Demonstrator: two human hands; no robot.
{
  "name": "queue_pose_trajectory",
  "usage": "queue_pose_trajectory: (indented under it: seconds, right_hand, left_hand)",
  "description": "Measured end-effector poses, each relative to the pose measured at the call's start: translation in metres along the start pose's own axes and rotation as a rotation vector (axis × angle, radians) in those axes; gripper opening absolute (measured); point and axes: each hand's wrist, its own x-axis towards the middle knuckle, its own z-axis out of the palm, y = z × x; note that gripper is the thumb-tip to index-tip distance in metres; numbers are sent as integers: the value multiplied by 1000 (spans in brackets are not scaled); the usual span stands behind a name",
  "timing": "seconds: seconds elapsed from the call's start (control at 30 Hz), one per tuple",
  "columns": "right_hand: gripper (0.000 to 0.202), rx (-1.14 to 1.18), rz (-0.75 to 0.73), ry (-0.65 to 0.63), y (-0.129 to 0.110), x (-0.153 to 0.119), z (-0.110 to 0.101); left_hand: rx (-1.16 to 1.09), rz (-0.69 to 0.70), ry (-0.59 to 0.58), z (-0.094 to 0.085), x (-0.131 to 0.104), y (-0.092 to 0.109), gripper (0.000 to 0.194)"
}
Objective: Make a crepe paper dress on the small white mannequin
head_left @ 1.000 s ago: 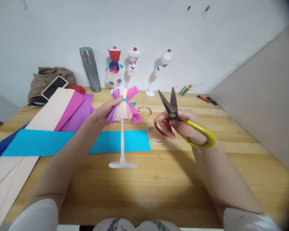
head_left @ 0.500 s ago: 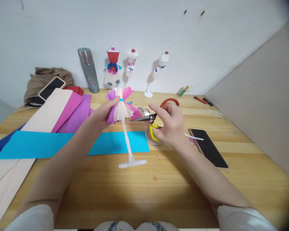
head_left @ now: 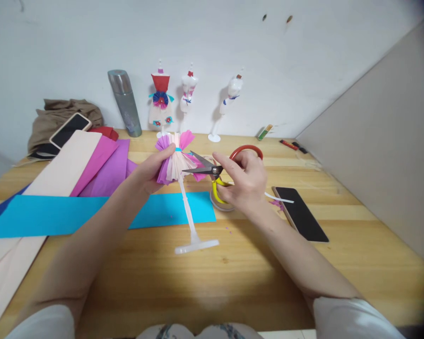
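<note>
My left hand is closed around a small mannequin dressed in a pleated crepe paper dress of purple, cream and pink, tied with a blue band at the waist. The mannequin's white stand hangs tilted below, in front of a blue paper strip. In my right hand are scissors with one red and one yellow handle loop. Their blades are apart and point left, at the right side of the skirt. Whether the blades touch the paper I cannot tell.
Three small mannequins stand at the wall, the left one in red and cream. A steel flask is beside them. Purple paper and a phone lie left. Another phone and a roll of tape lie right.
The scissor blades have opened from nearly closed and moved slightly left over the skirt. My left hand still holds the dressed mannequin. The view has shifted slightly.
</note>
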Motion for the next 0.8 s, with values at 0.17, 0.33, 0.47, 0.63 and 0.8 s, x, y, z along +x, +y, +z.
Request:
queue_pose_trajectory:
  seconds: [0.17, 0.33, 0.47, 0.63, 0.8]
  right_hand:
    - [45, -5, 17, -16, 1, -2, 2]
    - [37, 48, 25, -11, 1, -2, 2]
    - [37, 48, 26, -23, 1, -3, 1]
    - [35, 14, 53, -63, 1, -3, 0]
    - [35, 64, 19, -19, 1, -2, -1]
  left_hand:
    - [39, -59, 86, 15, -9, 8, 41]
    - [26, -86, 142, 23, -11, 11, 41]
    - [10, -85, 159, 24, -11, 11, 41]
    - [-3, -97, 160, 25, -12, 12, 41]
    - [-32, -112, 123, 23, -11, 12, 39]
